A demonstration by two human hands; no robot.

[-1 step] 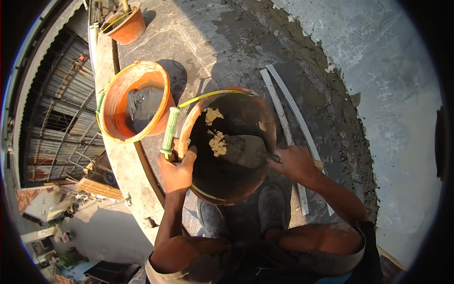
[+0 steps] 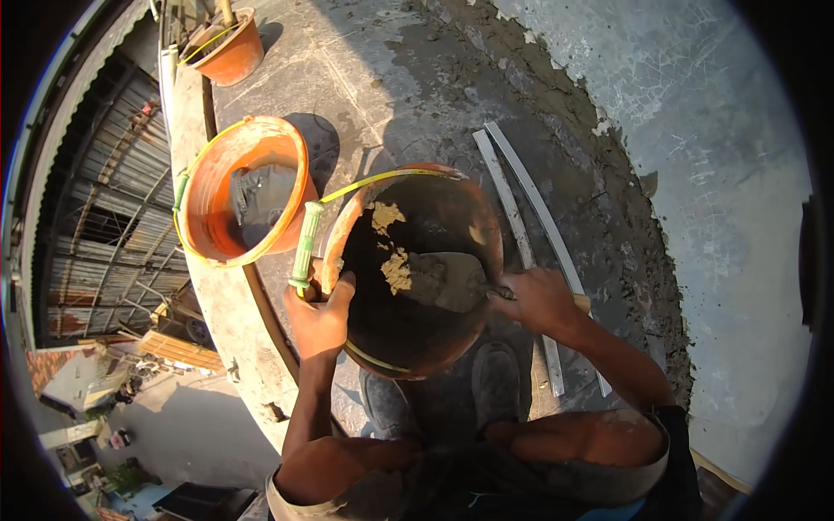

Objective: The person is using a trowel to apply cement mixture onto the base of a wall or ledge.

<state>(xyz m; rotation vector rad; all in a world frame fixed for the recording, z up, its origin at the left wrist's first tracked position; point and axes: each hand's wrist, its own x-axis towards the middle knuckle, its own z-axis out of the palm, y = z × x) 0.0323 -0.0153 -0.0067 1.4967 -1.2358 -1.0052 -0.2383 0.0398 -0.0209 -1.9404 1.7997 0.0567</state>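
Observation:
Between my feet stands an orange bucket (image 2: 493, 247), dark inside, with a yellow wire handle. My left hand (image 2: 317, 326) is closed on its left rim, thumb over the edge, beside the green handle grip (image 2: 306, 243). A trowel (image 2: 466, 282) is in my right hand (image 2: 543, 304), its wooden handle end (image 2: 582, 302) showing past the fist. The trowel blade lies inside the bucket with grey mortar (image 2: 426, 278) on and beside it. Crumbly tan mortar (image 2: 397, 271) sticks to the bucket's inner left side in sunlight.
At left, a second orange bucket (image 2: 201, 195) holds grey water and a dark piece of something. A third bucket (image 2: 234, 59) stands farther off. Two long straight metal bars (image 2: 506, 200) lie right of my bucket. Rough mortar (image 2: 599, 130) edges the grey surface. A ledge (image 2: 234, 339) drops away left.
The view has shifted very slightly, so the buckets and bars sit a little lower and more to the left. Both hands keep their hold.

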